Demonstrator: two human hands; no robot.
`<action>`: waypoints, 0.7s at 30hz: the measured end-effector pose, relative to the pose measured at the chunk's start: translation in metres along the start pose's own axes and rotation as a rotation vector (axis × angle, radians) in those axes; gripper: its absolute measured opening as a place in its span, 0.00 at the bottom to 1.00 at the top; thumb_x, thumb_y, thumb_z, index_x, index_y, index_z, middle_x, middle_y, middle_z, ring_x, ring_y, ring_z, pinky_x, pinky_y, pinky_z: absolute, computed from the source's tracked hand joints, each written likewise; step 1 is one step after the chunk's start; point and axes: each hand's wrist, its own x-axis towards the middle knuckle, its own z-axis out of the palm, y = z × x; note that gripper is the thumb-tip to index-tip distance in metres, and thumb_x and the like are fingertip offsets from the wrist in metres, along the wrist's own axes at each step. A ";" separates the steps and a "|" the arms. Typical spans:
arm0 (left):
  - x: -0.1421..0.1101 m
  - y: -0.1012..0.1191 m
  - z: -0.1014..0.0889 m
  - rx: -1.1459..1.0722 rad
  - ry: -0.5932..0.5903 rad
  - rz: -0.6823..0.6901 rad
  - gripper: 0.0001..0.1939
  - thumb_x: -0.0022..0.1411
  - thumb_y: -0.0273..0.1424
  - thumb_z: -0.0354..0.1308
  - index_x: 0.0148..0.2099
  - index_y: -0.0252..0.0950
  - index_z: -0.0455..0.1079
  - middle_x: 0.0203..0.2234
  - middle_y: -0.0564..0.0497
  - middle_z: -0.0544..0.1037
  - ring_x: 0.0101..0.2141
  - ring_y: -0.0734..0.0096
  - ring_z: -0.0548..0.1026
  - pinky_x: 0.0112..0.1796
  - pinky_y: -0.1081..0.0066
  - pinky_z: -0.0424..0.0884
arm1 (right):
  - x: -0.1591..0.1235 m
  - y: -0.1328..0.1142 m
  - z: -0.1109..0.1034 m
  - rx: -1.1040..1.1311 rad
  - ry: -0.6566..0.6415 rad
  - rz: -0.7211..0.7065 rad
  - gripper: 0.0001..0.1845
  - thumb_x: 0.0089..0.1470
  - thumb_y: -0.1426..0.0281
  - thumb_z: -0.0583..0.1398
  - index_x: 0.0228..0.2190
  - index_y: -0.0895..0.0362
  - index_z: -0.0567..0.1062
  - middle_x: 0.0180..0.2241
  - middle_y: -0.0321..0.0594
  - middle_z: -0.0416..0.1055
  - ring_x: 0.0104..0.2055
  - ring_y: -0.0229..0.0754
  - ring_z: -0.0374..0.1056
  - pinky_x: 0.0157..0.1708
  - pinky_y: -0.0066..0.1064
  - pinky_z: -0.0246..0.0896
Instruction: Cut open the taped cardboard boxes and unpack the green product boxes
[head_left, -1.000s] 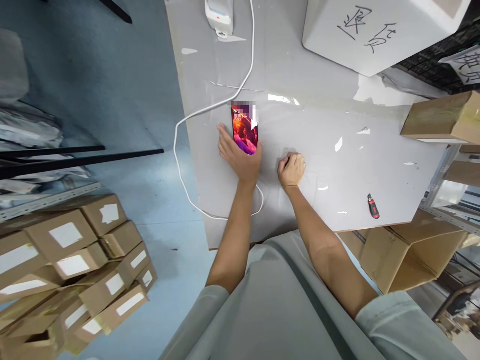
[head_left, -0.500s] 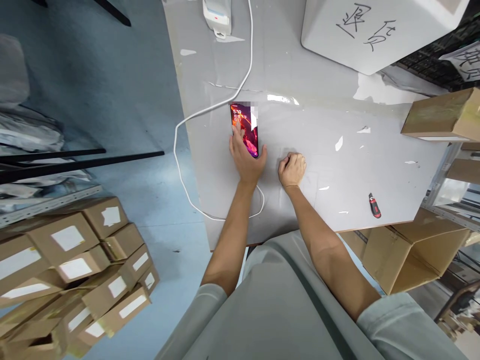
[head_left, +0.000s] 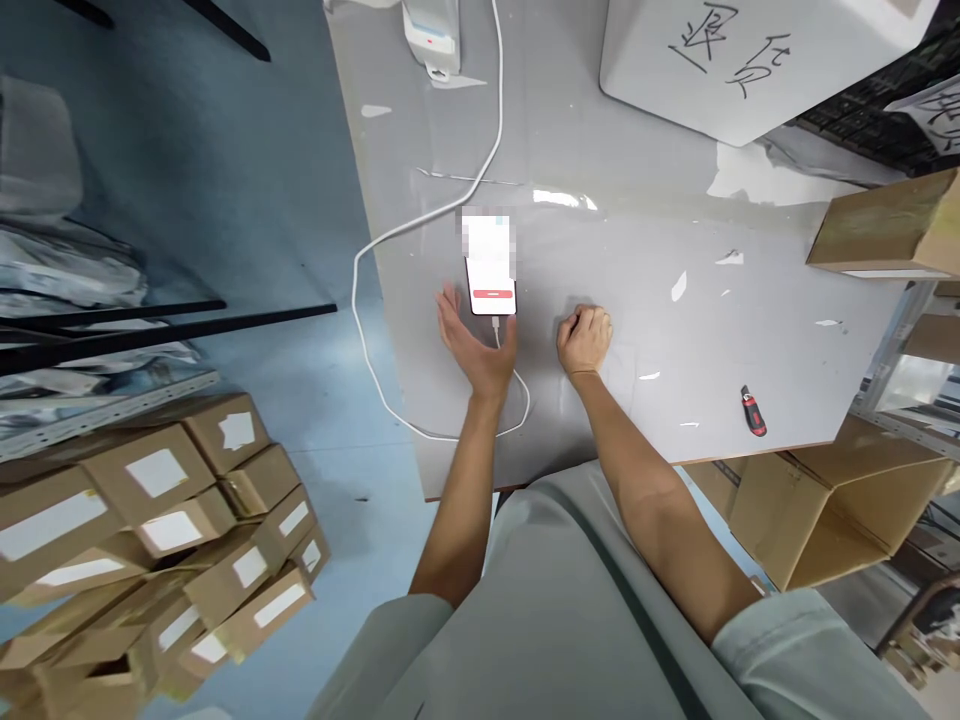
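Although the phone [head_left: 491, 268] lies flat on the table [head_left: 637, 280], left of the frame's centre, its position appears vulnerable to a pull on the white cable [head_left: 420, 219]. The plug [head_left: 496, 323] meets the phone's lower edge; from there the cable curves beneath the left forearm [head_left: 469, 480], runs out past the table's left edge and returns above the phone. Should the forearm drag this loop, or the overhanging part catch on something, the plug could work loose or the phone could be turned askew. A knock from the nearby thumb could, in our judgement, bend the plug sideways.

Relative to the left hand [head_left: 480, 345], the phone lies just above, toward the top of the frame, opposite the gap between thumb and fingers. These digits are spread well apart and grip nothing; the thumb is close to the phone's lower right corner, though contact cannot be determined. The screen is mostly white, with a red bar [head_left: 493, 294] near its lower end. The right hand [head_left: 585, 338] rests right of the phone, apart from it, fingers curled inward; whether they enclose anything is hidden.
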 end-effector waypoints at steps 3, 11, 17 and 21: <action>-0.024 -0.010 0.006 -0.010 -0.035 0.012 0.62 0.74 0.46 0.68 0.89 0.36 0.29 0.82 0.26 0.57 0.82 0.52 0.58 0.80 0.47 0.49 | 0.001 0.001 0.001 0.002 0.000 -0.001 0.11 0.73 0.70 0.53 0.46 0.55 0.76 0.46 0.53 0.73 0.51 0.58 0.68 0.53 0.46 0.62; -0.023 -0.005 0.006 -0.050 -0.058 -0.009 0.63 0.73 0.46 0.68 0.89 0.36 0.28 0.83 0.26 0.56 0.83 0.52 0.56 0.81 0.50 0.46 | 0.001 0.002 0.003 -0.027 0.011 -0.011 0.11 0.74 0.70 0.53 0.46 0.55 0.75 0.46 0.51 0.72 0.51 0.57 0.69 0.53 0.46 0.62; 0.003 0.015 -0.001 -0.070 -0.029 -0.019 0.62 0.75 0.45 0.65 0.89 0.37 0.25 0.84 0.29 0.53 0.82 0.49 0.57 0.80 0.46 0.49 | 0.001 0.004 0.005 -0.038 0.051 -0.034 0.11 0.74 0.70 0.53 0.46 0.55 0.75 0.45 0.50 0.72 0.50 0.56 0.69 0.52 0.45 0.63; 0.007 0.020 0.001 -0.067 -0.017 -0.024 0.61 0.76 0.47 0.64 0.89 0.40 0.24 0.85 0.30 0.52 0.82 0.47 0.59 0.79 0.44 0.52 | 0.001 0.002 0.003 -0.010 0.033 -0.023 0.10 0.74 0.70 0.53 0.46 0.55 0.75 0.45 0.51 0.72 0.51 0.56 0.68 0.52 0.45 0.63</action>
